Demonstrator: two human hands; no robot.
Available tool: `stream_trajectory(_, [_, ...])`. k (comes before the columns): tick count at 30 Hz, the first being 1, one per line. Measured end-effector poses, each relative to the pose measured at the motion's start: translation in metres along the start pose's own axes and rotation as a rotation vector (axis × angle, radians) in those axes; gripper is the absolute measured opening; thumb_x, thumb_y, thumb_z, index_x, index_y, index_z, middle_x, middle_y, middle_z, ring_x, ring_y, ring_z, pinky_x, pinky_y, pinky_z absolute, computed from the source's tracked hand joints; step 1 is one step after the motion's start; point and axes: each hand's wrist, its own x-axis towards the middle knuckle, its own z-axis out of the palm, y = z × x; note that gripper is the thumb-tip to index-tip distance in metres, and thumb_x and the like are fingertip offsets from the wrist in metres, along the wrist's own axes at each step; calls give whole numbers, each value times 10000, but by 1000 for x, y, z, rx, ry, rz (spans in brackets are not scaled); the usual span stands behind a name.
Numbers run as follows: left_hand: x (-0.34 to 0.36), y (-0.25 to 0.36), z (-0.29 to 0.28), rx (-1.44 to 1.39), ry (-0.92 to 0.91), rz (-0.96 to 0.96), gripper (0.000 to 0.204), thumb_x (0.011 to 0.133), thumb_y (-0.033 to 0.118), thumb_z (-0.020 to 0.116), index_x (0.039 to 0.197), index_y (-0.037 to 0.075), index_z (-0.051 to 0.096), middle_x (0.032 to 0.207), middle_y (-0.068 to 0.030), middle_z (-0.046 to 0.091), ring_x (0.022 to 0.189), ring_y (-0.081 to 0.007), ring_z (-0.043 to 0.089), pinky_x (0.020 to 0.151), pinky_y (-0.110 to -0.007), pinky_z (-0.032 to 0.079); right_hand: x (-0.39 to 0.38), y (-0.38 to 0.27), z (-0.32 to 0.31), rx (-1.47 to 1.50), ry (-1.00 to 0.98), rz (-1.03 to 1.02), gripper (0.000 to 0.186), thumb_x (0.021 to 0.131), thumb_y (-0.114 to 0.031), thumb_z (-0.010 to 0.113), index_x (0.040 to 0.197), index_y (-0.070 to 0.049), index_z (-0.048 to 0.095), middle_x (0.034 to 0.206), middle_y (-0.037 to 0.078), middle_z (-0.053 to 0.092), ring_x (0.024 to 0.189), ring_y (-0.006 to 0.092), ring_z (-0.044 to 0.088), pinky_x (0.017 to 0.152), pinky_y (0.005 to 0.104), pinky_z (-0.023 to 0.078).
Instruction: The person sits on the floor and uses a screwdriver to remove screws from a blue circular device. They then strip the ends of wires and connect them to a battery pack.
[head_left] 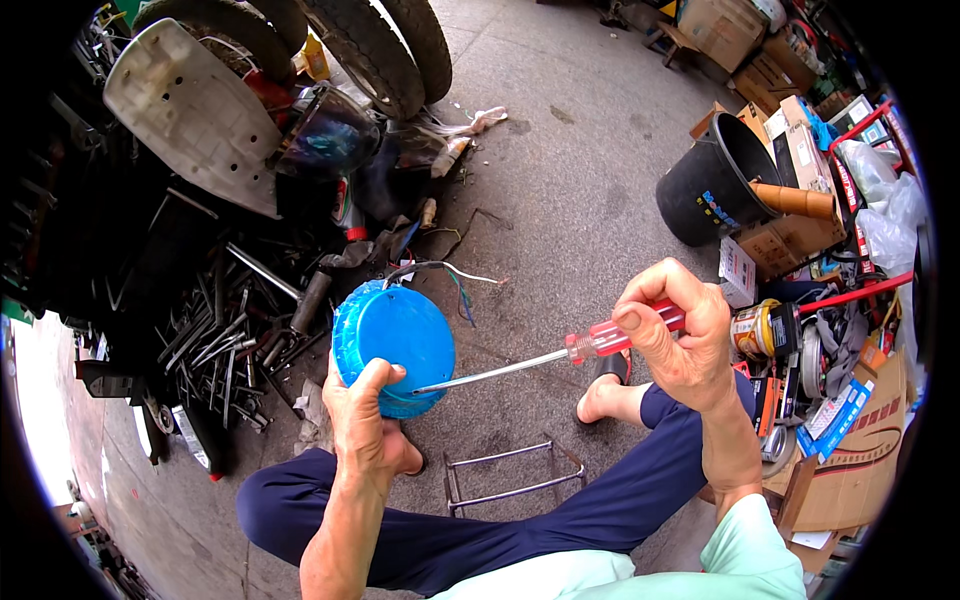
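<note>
My left hand [362, 410] grips a round blue disc-shaped part [400, 335] by its lower left edge, thumb on the flat face. Several thin wires [447, 268] trail from the top of this part. In my right hand [690, 335] is a screwdriver [610, 337] with a clear red handle, held between thumb and fingers. Its long metal shaft points left, and the tip rests at or just over the lower part of the blue face; whether it touches I cannot tell.
A low metal frame [515, 490] stands on the floor between my legs. Many loose tools [225, 335] lie in a heap at the left, below a pale plastic panel [190, 115] and tyres [375, 60]. On the right are a black bucket [700, 195], cardboard boxes [845, 465] and a can [755, 328].
</note>
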Motion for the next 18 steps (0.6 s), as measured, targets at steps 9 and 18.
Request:
stream_trajectory(9, [2, -3, -1, -27, -11, -48, 417, 618, 13, 595, 1030, 29, 538, 944, -72, 539, 868, -225, 539, 804, -428, 489, 5, 2, 9, 55, 110, -188, 469, 753, -307, 750, 996, 14, 509, 800, 100, 583, 665, 152, 608, 597, 270, 495])
stream_trajectory(18, [1, -1, -1, -92, -5, -94, 431, 612, 7, 600, 1036, 39, 532, 928, -63, 531, 886, -224, 534, 818, -422, 478, 2, -4, 9, 184, 141, -155, 348, 810, -245, 706, 962, 11, 525, 837, 120, 594, 763, 195, 644, 675, 290, 507])
